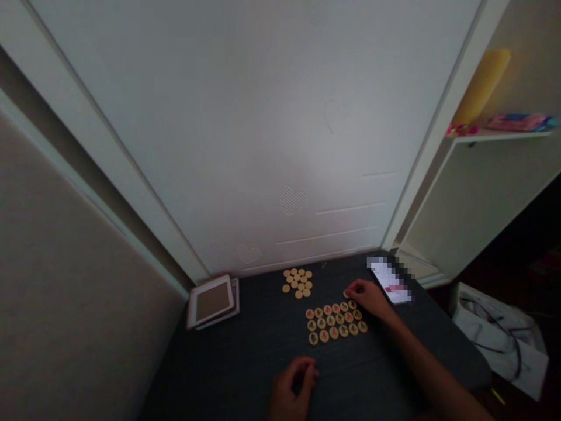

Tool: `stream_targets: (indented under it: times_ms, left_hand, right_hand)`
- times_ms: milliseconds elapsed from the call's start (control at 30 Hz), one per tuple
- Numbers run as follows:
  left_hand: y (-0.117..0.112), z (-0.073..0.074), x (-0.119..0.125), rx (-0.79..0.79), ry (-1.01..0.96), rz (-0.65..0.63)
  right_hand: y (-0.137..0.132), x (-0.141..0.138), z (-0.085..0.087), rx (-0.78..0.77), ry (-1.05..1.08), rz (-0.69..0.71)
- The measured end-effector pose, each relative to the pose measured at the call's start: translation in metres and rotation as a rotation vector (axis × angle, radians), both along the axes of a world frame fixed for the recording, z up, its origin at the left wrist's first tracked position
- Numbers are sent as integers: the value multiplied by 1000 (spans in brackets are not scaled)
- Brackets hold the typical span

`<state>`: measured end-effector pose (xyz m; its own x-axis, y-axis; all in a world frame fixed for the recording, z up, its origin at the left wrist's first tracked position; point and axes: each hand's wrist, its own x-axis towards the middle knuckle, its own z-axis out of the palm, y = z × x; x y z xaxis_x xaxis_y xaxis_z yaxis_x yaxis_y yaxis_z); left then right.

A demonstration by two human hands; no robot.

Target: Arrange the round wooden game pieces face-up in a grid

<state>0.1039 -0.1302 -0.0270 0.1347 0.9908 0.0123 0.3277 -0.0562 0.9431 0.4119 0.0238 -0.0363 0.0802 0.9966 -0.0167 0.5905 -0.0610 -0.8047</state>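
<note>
Round wooden Chinese chess pieces [332,320] lie face up in three rows on the dark table, marked with red or black characters. Just behind the rows, my right hand [369,298] is closed, its fingertips on one more chess piece [346,293] whose face is mostly covered. Further back is a loose cluster of plain-looking chess pieces [297,279], no characters visible on them. In front of the rows, my left hand [293,387] rests near the table's front with fingers curled and thumb close to the index finger; no piece shows in it.
A phone [390,280] with a lit screen lies at the table's back right. Framed flat items [213,301] are stacked at the back left. A white panel [280,146] rises behind the table [245,356]. Right of it stand a shelf [504,137] and a white bag [499,339] with a cable.
</note>
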Motion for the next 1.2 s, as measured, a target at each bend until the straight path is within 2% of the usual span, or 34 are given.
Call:
stream_targets:
  times_ms: [167, 433, 500, 600, 700, 767, 867, 1000, 1200]
  left_hand:
    - [-2, 4, 1, -18, 23, 1]
    - [-2, 0, 3, -15, -2, 0]
    - [-2, 3, 4, -40, -37, 5]
    - [2, 16, 3, -84, -96, -6]
    - [20, 35, -2, -33, -65, -51]
    - [43, 46, -7, 86, 26, -50]
    - [85, 54, -12, 301, 256, 33]
    - [127, 48, -7, 351, 325, 57]
    - [142, 34, 6, 384, 375, 53]
  right_hand:
    - [-3, 1, 1, 11, 36, 40]
    - [-3, 3, 1, 19, 63, 60]
    - [-4, 4, 2, 25, 68, 64]
    - [-6, 4, 3, 30, 70, 64]
    - [-8, 3, 5, 35, 73, 65]
    - [-9, 3, 8, 45, 81, 68]
    - [-14, 1, 15, 65, 100, 61]
    - [-27, -3, 24, 109, 122, 18]
    - [-53, -13, 33, 154, 172, 3]
